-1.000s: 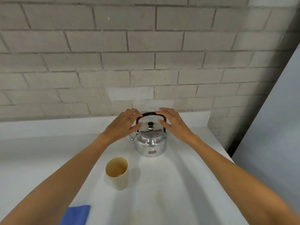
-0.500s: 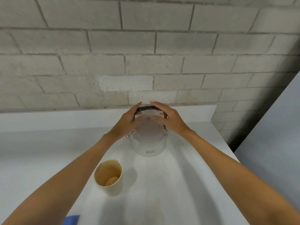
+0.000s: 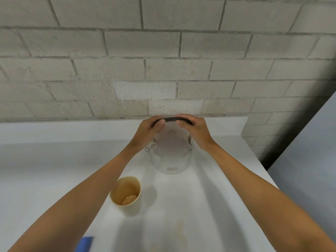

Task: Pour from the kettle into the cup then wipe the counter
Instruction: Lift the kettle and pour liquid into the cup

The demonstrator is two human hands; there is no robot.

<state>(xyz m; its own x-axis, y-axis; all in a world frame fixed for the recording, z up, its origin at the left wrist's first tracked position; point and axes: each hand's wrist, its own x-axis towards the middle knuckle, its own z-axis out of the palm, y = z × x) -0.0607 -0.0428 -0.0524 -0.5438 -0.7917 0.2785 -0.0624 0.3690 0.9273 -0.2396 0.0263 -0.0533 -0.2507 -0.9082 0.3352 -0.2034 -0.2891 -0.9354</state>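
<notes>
At lower left, a blue cloth lies on the white worktop. Right of it stands the beige cup. Behind, left hand and right hand both clasp the metal kettle's black handle.

- Kettle: silvery grey body, blurred, with a black handle.
- Cup: pale cream outside, tan-stained inside.
- Table: plain white, with a faint brownish stain near its front edge.
- Cloth: blue.
- Wall: grey-beige bricks in a running pattern.
</notes>
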